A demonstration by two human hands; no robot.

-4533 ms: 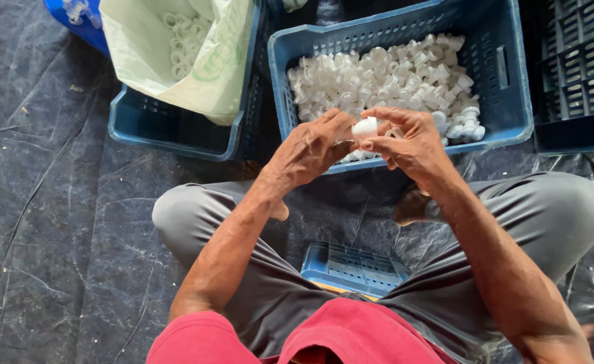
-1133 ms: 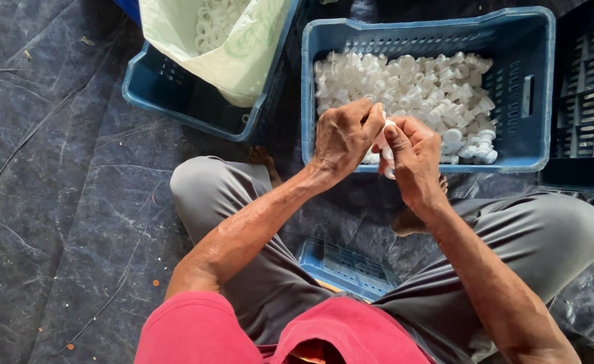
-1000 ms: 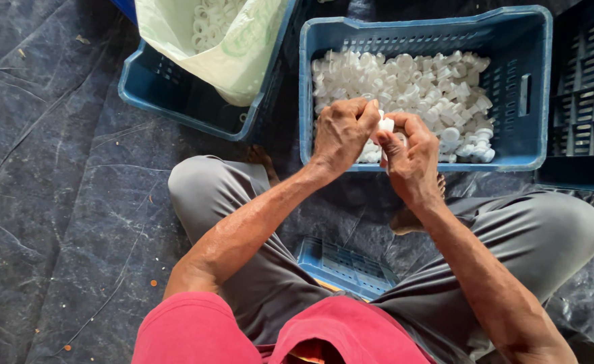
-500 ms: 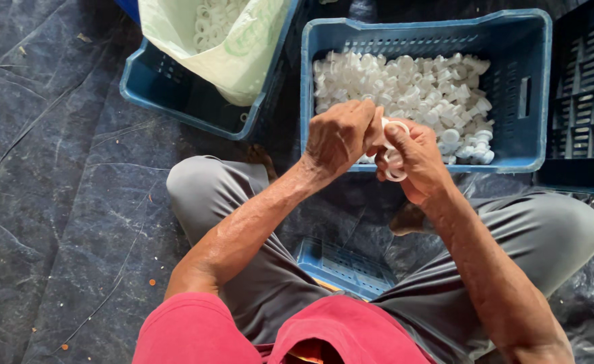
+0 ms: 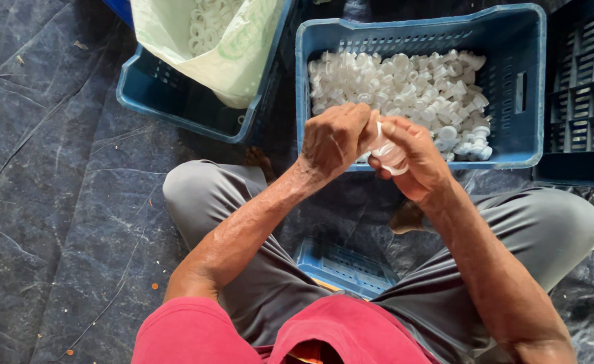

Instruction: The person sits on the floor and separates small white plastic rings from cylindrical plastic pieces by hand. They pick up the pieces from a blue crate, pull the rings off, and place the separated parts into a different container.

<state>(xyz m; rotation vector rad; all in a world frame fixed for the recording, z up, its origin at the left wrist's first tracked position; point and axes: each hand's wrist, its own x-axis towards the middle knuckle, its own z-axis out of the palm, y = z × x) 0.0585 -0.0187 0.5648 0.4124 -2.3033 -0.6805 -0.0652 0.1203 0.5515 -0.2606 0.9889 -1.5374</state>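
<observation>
Over a blue crate (image 5: 526, 81); both hands (image 5: 378, 145) pinch a white plastic piece (image 5: 389, 154) between them.

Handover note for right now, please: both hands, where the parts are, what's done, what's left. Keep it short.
Left hand: closed on a small white plastic piece, above the near edge of the blue crate.
Right hand: fingers on the same piece from the other side.
Supply: the blue crate in front holds a heap of white caps.
Done: a pale green bag in the second blue crate, front left, holds white rings.
Left: the heap in the crate is large.
</observation>
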